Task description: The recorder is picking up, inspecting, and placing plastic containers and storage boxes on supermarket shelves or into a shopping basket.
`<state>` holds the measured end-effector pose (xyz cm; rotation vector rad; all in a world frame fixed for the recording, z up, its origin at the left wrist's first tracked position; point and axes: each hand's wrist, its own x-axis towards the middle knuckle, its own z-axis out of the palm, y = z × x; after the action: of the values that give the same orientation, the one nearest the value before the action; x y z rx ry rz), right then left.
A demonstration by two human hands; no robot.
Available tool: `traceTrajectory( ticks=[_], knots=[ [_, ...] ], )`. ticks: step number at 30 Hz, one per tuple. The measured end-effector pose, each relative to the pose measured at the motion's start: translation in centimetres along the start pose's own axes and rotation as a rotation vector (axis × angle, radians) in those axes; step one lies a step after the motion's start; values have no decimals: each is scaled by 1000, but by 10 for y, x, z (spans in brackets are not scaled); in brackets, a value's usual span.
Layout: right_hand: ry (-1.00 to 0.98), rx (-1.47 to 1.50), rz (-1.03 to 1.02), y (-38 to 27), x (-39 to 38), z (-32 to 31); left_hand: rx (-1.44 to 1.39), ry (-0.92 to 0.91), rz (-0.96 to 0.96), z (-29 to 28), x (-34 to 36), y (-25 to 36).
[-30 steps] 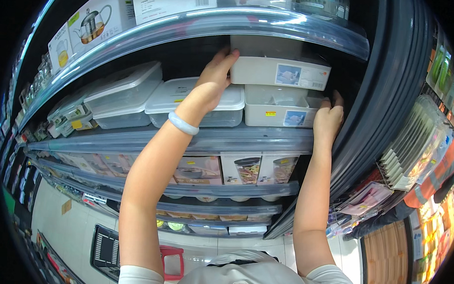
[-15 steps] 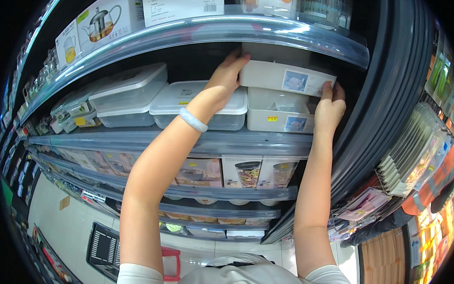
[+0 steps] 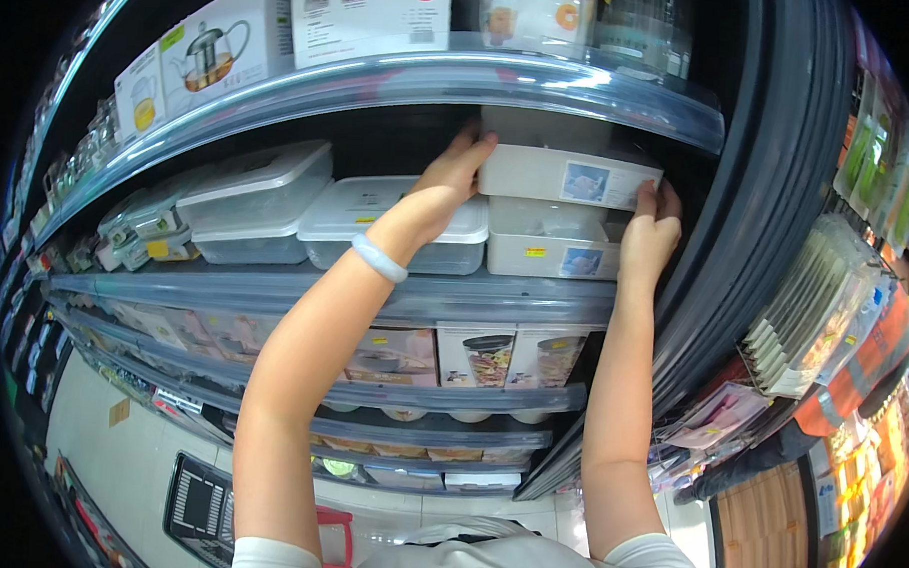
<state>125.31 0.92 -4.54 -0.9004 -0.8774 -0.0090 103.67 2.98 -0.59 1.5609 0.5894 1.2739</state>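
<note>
A pale grey plastic storage box (image 3: 518,173) with a blue picture label is gripped between both hands on the shelf. My left hand (image 3: 456,174) holds its left side, fingers reaching behind the corner. At the front right corner, my right hand (image 3: 653,226) has its thumb on the front and its fingers round the side. Directly below sits a second box (image 3: 511,254) of the same kind, with a yellow price tag. A clear container with a white lid (image 3: 352,195) stands left of the stack, partly behind my left wrist, which wears a pale bangle.
Above runs a shelf edge (image 3: 422,80) with teapot boxes (image 3: 212,60). More clear containers (image 3: 262,202) stand at the left. A dark shelf post (image 3: 716,253) rises close to my right hand. A shopping basket (image 3: 198,510) is on the floor; a person in an orange vest (image 3: 857,368) stands at the right.
The whole scene sits slightly lower in the picture. Both hands keep their hold on the upper box, which stays over the lower one with little visible shift.
</note>
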Motion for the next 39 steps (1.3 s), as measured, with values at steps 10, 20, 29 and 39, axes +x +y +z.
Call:
traceTrajectory(
  ticks=[10, 20, 29, 39],
  knots=[
    [-28, -243, -300, -22, -25, -5, 297, 194, 303, 5, -36, 13],
    [-409, 240, -345, -59, -166, -13, 650, 354, 420, -32, -260, -9],
    [-1118, 344, 100, -51, -324, 8, 393, 1005, -386, -38, -477, -117],
    [-1655, 527, 108, -124, -461, 0, 414, 1071, -521, -16, -567, -108]
  ],
)
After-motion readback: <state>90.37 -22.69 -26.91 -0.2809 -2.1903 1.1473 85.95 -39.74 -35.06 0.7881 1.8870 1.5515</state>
